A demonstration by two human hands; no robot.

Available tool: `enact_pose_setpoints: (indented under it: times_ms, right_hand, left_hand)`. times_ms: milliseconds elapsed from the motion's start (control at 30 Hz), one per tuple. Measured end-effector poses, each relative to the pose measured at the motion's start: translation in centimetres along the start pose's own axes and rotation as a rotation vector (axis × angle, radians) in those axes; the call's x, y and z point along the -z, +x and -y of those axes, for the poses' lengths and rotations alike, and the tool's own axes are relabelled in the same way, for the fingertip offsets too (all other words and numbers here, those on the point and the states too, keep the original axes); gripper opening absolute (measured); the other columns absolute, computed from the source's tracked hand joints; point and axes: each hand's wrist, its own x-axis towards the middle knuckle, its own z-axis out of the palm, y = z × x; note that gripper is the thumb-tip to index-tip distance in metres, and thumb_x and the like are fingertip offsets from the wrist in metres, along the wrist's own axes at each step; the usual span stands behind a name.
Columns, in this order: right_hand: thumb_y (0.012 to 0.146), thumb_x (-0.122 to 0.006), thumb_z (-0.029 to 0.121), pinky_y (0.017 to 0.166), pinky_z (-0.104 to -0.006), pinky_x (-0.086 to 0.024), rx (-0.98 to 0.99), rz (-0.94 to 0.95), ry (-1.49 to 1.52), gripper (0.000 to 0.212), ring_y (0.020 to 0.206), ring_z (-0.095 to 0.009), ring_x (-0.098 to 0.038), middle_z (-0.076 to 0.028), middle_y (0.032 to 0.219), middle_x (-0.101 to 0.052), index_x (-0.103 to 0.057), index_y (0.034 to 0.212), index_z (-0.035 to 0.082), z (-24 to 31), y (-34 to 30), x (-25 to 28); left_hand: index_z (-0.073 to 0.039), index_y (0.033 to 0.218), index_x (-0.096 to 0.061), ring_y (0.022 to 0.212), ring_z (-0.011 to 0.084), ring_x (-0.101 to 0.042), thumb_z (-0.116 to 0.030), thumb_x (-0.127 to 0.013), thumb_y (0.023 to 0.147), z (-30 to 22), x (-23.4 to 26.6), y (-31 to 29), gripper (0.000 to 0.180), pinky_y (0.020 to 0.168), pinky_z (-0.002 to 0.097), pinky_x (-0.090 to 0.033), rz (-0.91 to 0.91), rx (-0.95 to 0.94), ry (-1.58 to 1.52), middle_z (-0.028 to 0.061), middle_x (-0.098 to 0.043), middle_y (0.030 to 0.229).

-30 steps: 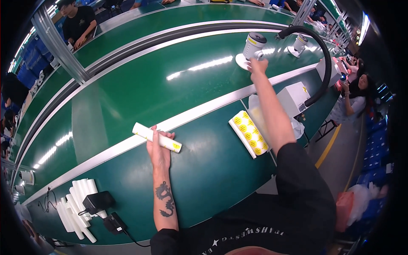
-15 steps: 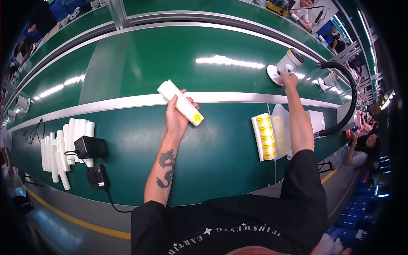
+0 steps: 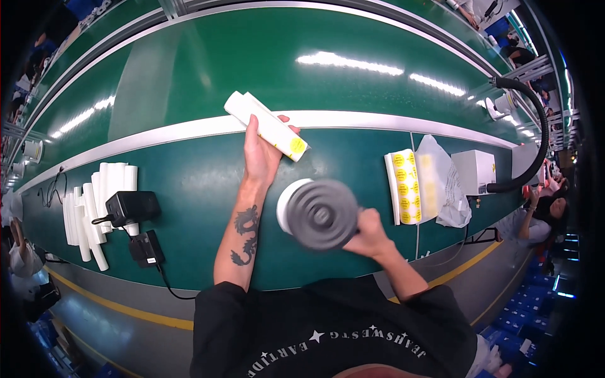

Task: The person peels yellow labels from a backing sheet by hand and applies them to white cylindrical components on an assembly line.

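White carton (image 3: 266, 126) with yellow sticker in left hand (image 3: 260, 153) grip, grey ribbed disc (image 3: 322, 214) gripped by right hand (image 3: 367, 232).

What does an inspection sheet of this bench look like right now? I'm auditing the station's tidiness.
Surface: green bench, white strip along it.
Job's things: white box with yellow sticker; grey ribbed round part, blurred.
Clutter: sticker sheet, plastic bag, white tubes, white box unit.
Hands: left hand holds the box; right hand holds the round part.
Cables: black adapters, cord off the bench edge; black hose.
Surroundings: other people at the picture's edges.
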Motion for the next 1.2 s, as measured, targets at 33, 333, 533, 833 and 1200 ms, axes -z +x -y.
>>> enact_pose_setpoints:
  times_ms: [33,333,533,833,1200]
  right_hand:
    - [0.059,-0.081,0.008,0.05,-0.0261,-0.049,0.032,0.029,0.018,0.037,0.056,-0.018,-0.062,-0.009,0.077,-0.06,-0.058,0.087,0.0,0.4,-0.3,-0.8]
    - [0.069,-0.074,0.003,0.052,-0.0256,-0.045,-0.191,0.157,0.319,0.027,0.059,-0.014,-0.057,-0.008,0.08,-0.057,-0.057,0.09,0.001,0.1,-0.4,-1.4]
    - [0.076,-0.068,-0.002,0.056,-0.0226,-0.046,-0.032,-0.29,0.304,0.02,0.064,-0.012,-0.058,-0.011,0.094,-0.06,-0.063,0.096,-0.001,-0.8,3.7,3.9]
    - [0.074,-0.072,0.001,0.062,-0.0263,-0.048,0.001,-0.399,0.079,0.025,0.074,-0.017,-0.06,-0.012,0.093,-0.061,-0.065,0.098,-0.001,1.2,8.6,1.4]
    - [0.072,-0.073,0.003,0.073,-0.0288,-0.048,0.055,-0.434,-0.023,0.028,0.087,-0.021,-0.059,-0.011,0.098,-0.06,-0.066,0.099,0.0,1.2,8.6,1.1]
  left_hand:
    - [0.004,0.114,-0.042,0.093,0.0303,-0.058,-0.052,-0.026,0.096,-0.2,-0.6,0.0,0.061,0.084,0.0456,-0.046,0.021,-0.001,0.048,0.0179,-0.053,0.103]
    - [0.005,0.109,-0.045,0.083,0.0245,-0.06,-0.056,-0.017,0.097,-2.2,-6.2,-0.9,0.068,0.078,0.0365,-0.048,0.324,-0.074,0.252,0.0138,-0.057,0.088]
    - [0.005,0.097,-0.051,0.084,0.0289,-0.062,-0.057,-0.018,0.096,-3.1,-8.0,-1.5,0.07,0.079,0.0391,-0.049,0.449,-0.162,0.371,0.0176,-0.06,0.088]
    - [0.011,0.107,-0.049,0.095,0.0341,-0.063,-0.062,-0.02,0.094,-3.4,-8.0,-1.9,0.079,0.083,0.0418,-0.051,0.44,-0.202,0.456,0.0247,-0.061,0.103]
    - [0.012,0.124,-0.04,0.102,0.035,-0.061,-0.065,-0.017,0.091,-3.0,-7.8,-2.1,0.087,0.085,0.0409,-0.051,0.462,-0.146,0.408,0.0306,-0.057,0.111]
